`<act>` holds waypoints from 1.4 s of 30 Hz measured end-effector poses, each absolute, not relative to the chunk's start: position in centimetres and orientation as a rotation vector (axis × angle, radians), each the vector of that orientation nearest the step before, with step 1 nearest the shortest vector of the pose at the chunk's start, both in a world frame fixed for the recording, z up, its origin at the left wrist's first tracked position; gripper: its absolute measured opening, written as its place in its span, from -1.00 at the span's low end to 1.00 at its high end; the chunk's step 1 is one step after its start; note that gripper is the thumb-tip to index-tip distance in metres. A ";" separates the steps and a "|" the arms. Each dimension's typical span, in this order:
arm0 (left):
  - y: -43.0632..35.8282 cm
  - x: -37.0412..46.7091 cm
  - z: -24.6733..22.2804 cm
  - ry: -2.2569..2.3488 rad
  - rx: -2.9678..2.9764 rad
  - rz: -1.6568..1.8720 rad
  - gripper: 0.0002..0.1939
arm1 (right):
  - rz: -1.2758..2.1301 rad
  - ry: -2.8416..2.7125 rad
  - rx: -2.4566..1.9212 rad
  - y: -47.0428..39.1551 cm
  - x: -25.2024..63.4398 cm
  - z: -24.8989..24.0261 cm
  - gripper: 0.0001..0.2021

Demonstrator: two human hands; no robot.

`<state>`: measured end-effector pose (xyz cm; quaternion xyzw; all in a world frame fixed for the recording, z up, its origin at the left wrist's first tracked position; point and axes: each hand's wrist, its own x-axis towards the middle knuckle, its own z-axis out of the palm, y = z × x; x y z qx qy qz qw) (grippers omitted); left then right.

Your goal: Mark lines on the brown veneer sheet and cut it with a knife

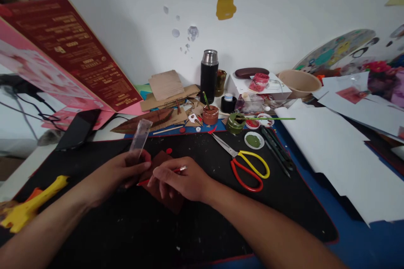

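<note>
My left hand (124,170) is closed around a clear plastic ruler (141,132), which sticks up and away from me. My right hand (179,178) grips a red pencil (144,182); its red end points left toward my left hand. Under both hands lies a dark brown piece of card (172,204), partly covered by my fingers. Just beyond it is a small red disc (169,150). To the right, scissors (234,152) with one red and one yellow handle rest on the black mat (202,235).
Green (235,124) and terracotta (210,115) paint jars stand behind the mat, near a black flask (209,76). Dark pens (277,147) and white sheets (334,151) lie right. A yellow glue gun (38,201) is at left, below a black phone (78,129).
</note>
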<state>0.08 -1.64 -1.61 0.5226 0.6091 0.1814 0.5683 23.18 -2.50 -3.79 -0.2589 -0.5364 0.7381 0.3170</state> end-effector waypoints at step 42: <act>6.1 2.9 -3.0 1.437 2.083 0.128 -0.65 | 1.683 -0.926 -0.871 -0.1 25.5 -2.3 -0.41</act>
